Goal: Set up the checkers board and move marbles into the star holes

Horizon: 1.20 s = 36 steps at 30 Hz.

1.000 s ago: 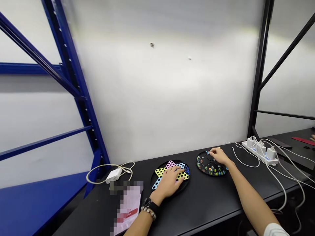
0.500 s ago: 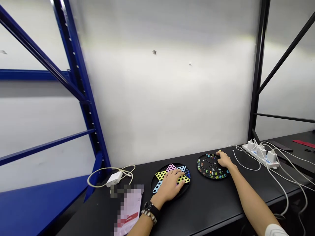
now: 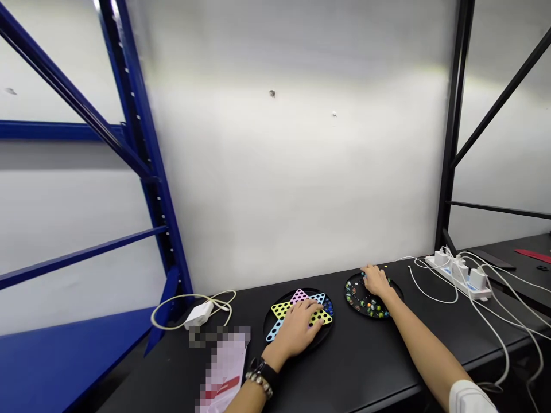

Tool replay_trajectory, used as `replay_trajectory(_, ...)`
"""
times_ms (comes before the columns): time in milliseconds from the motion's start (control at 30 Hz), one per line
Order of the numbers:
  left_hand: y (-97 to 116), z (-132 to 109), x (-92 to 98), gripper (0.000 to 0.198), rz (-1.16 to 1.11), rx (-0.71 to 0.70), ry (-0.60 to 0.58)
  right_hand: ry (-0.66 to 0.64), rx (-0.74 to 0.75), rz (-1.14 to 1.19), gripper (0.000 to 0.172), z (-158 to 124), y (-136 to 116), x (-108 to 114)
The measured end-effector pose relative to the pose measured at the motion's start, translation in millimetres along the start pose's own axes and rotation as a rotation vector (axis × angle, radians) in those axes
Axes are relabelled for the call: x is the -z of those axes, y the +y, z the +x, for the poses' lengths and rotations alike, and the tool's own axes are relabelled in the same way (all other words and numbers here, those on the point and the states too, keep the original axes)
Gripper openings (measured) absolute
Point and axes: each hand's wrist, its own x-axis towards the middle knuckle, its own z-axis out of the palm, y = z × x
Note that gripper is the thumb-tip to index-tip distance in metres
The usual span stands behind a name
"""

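Observation:
A star-shaped Chinese checkers board (image 3: 279, 310) in pink, yellow and light blue, dotted with dark holes, lies on a round black tray (image 3: 317, 342). Blue marbles (image 3: 329, 305) gather at its right edge. My left hand (image 3: 298, 326) lies open over the board, fingers spread, hiding its middle. To the right, a second round black tray (image 3: 396, 287) holds many coloured glass marbles (image 3: 371, 307). My right hand (image 3: 376, 281) reaches over its far side, fingers drawn together at the far rim. What lies between those fingertips is too small to make out.
A white adapter (image 3: 199, 315) with a looped cable sits at left, near a blue rack post (image 3: 166, 229). A pinkish packet (image 3: 226, 367), partly blurred, lies in front. A white power strip (image 3: 462, 277) with plugs and trailing cables occupies the right end of the black table (image 3: 344, 367).
My right hand has moved left along the far side of the marble tray, from its right rim toward the upper middle. My left hand stays on the board.

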Motion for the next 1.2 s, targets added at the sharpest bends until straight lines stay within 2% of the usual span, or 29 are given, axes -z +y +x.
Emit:
replay_trajectory(233,4.8,-1.9,5.1,0.032,-0.016,0.019,-0.025,-0.079,-0.008,0.002,0.031,9.3,-10.3,0.2)
replay_trajectory(467,1.9,-3.1,1.2,0.032,-0.018,0.034,-0.011,-0.11,-0.11,0.108,0.028,10.5,-11.2,-2.4)
replay_trajectory(600,2.2,-2.9,0.2,0.032,-0.013,0.031,-0.016,-0.088,-0.19,0.274,0.018,9.4,-6.1,-4.0)
replay_trajectory(733,2.8,-2.8,1.0,0.031,-0.011,0.03,-0.026,-0.028,-0.26,0.536,0.005,10.8,-1.6,-3.7)
replay_trajectory(1000,4.5,-2.6,2.2,0.031,-0.006,0.018,-0.022,0.152,-0.336,1.146,0.017,17.1,0.7,15.6)
replay_trajectory(1100,4.6,-2.3,1.9,0.03,-0.006,0.018,-0.023,0.136,-0.344,1.23,0.015,16.1,1.9,18.8)
replay_trajectory(1200,3.9,-1.9,1.2,0.031,-0.002,0.011,-0.019,0.07,-0.351,1.206,0.011,15.2,-0.9,15.7)
